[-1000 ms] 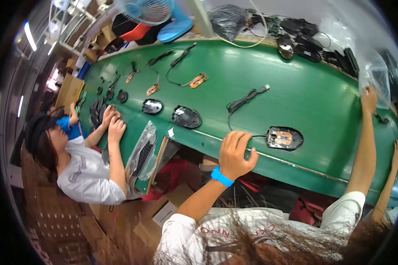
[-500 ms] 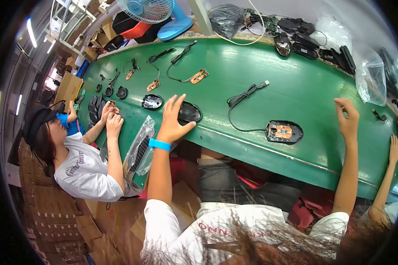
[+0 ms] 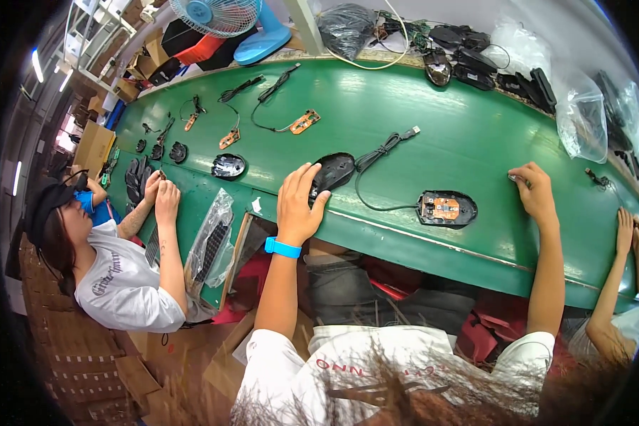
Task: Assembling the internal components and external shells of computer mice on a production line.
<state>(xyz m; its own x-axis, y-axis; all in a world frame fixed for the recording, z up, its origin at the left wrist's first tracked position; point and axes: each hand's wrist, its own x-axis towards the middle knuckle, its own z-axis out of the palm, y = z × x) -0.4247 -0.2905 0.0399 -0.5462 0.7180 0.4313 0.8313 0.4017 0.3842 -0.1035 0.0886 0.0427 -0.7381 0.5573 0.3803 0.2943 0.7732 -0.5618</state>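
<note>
While left grip [image 3: 299, 206] clamps black shell [image 3: 336, 171], shell jutting rightward, right grip [image 3: 535, 190] pinching small piece [image 3: 512, 177]

Red lettering [image 3: 334, 367] marks the white shirt [image 3: 271, 362], dark script [image 3: 107, 275] a co-worker's grey shirt [image 3: 143, 297].

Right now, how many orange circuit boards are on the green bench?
4: one board in a mouse shell; beyond and left of it, a second board, a third board and, leftmost, a fourth board. The co-worker's hands may hide another.

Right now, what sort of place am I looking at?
Probably an electronics assembly workshop: open mouse shells, circuit boards with bundled cables, and a co-worker beside the long green bench.
</note>
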